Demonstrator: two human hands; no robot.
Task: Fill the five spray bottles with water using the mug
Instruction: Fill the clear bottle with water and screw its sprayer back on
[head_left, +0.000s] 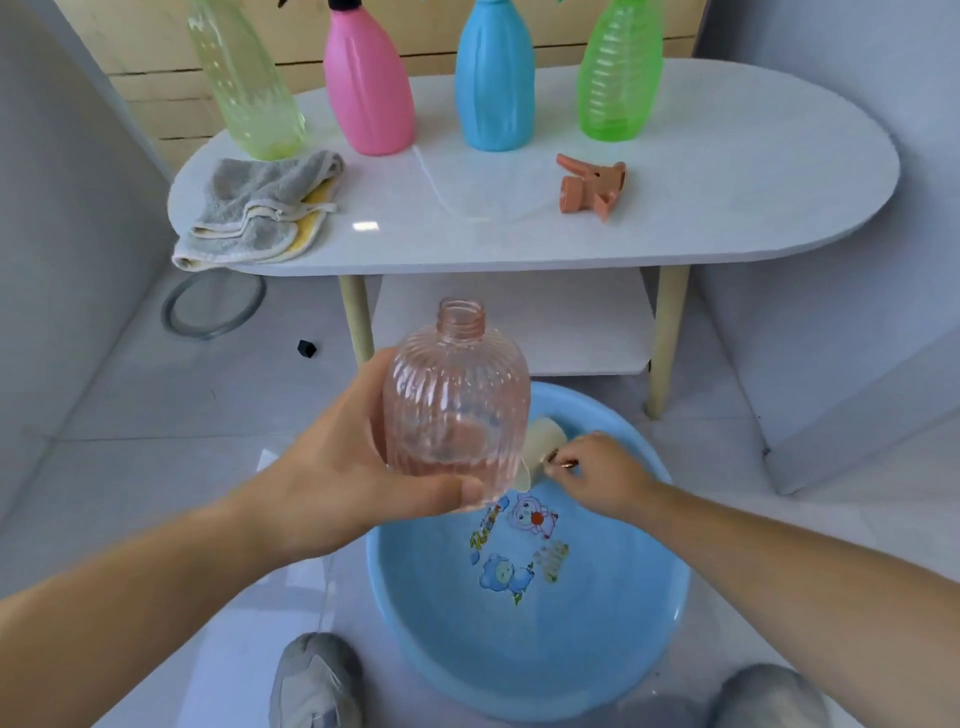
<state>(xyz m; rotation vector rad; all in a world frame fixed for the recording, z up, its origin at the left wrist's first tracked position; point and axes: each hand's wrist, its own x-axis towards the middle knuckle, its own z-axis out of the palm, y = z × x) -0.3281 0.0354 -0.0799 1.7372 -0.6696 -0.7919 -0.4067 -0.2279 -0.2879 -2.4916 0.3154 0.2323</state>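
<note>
My left fingers (382, 371) grip the uncapped pink bottle (457, 405) upright, mouth up, while my right fingers (566, 466) pinch the mug (543, 441) tipped just below-right in the basin (649, 623).

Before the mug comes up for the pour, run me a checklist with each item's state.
1. Cap off the pink bottle: ok, the neck is open and its spray head lies on the table.
2. Bottle grip: ok, the left hand wraps fingers and thumb round it, neck up.
3. Hold on the mug: ok, the right hand grips it down in the basin.
4. Mug filled: cannot tell, the bottle half hides it.
5. Bottle above the basin for drips: cannot tell from this angle.
6. Spill cover: ok, the towel lies on the table's left end.
</note>
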